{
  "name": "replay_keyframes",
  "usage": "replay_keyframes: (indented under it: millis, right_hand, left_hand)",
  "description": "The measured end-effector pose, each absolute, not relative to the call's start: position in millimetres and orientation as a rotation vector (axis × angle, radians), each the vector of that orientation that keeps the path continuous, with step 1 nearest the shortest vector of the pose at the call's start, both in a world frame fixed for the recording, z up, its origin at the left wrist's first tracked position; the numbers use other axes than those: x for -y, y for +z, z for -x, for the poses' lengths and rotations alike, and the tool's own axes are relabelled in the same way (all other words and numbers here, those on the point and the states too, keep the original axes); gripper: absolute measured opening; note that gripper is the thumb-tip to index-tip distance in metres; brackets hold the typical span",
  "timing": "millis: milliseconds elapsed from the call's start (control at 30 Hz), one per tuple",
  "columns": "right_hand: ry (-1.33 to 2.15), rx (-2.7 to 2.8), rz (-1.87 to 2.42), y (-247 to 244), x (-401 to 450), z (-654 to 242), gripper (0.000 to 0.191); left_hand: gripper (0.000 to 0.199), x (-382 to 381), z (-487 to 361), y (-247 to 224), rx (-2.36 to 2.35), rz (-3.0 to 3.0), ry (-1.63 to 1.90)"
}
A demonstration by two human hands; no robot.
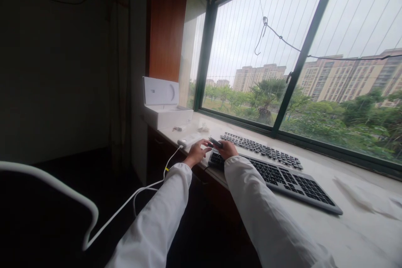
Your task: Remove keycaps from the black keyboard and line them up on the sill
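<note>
On the counter [351,238], a keyboard [298,184] is laid slantwise, its right end nearest and its left end beneath the right hand [228,150], in whose grip a small dark object [216,142] is pinched. The object's long axis is pointed leftward and slightly away, towards the left hand [196,153], which is held just beside it with thumb and forefinger curved, though whether these are closed on it cannot be told; beyond, a dark row of keys [260,148] is set near the window [245,58]
</note>
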State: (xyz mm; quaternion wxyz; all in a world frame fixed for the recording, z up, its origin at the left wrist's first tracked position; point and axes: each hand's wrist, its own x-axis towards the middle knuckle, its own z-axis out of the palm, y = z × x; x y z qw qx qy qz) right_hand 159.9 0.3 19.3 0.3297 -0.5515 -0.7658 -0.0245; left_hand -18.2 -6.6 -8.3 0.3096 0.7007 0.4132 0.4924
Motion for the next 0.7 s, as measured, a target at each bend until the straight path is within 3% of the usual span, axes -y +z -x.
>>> replay_keyframes:
  millis: [367,700]
  right_hand:
    - [-0.076,2.002,1.488,21,1,-159,0.026]
    - [-0.476,2.243,1.751,57,57,-157,0.019]
  left_hand:
    - [0.025,7,19,-10,-1.088,-1.86,1.29]
    - [0.024,6,18,-9,-1.171,-1.861,1.281]
